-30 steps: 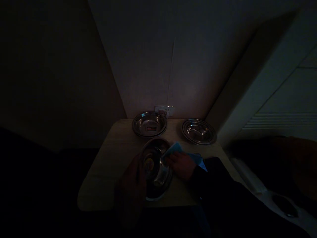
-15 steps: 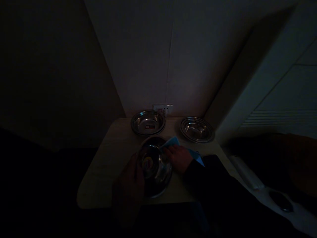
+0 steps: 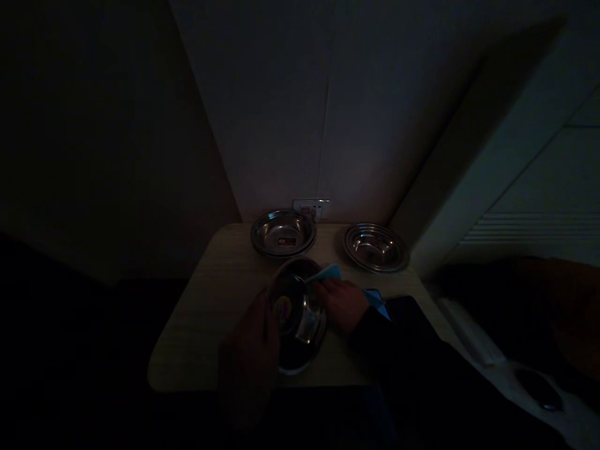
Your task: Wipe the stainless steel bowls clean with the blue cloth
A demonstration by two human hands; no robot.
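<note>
The scene is very dark. My left hand (image 3: 250, 344) grips the near left rim of a steel bowl (image 3: 296, 312), which is tilted up over a small light wooden table (image 3: 210, 319). A sticker shows inside the bowl. My right hand (image 3: 341, 304) is closed on a light blue cloth (image 3: 328, 273) and presses it against the bowl's right rim. A dark sleeve covers my right forearm.
Two more steel bowls stand at the back of the table, one at the left (image 3: 283, 232) and one at the right (image 3: 375, 247). A wall socket (image 3: 310, 207) sits behind them. A white surface (image 3: 497, 369) lies to the right of the table.
My right hand has shifted the cloth slightly along the bowl's right rim. The bowl stays tilted in my left hand; the camera view wobbled a little.
</note>
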